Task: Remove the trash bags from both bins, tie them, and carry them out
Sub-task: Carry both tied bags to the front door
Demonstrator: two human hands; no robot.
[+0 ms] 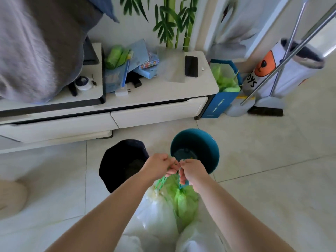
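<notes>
Low in the centre of the frame, the left hand (160, 165) and right hand (191, 171) are clenched on the thin drawstrings (162, 181) of a green trash bag (183, 195), which hangs just below them over the tiled floor. The film looks soft, light and slippery, likely to tear if pulled hard, so the gathered neck and strings seem the best hold. Behind the hands stand a black bin (121, 164) and a teal bin (198, 142), both without liners.

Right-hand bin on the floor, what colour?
Teal blue bin, no bag inside; clearest in the head view.
</notes>
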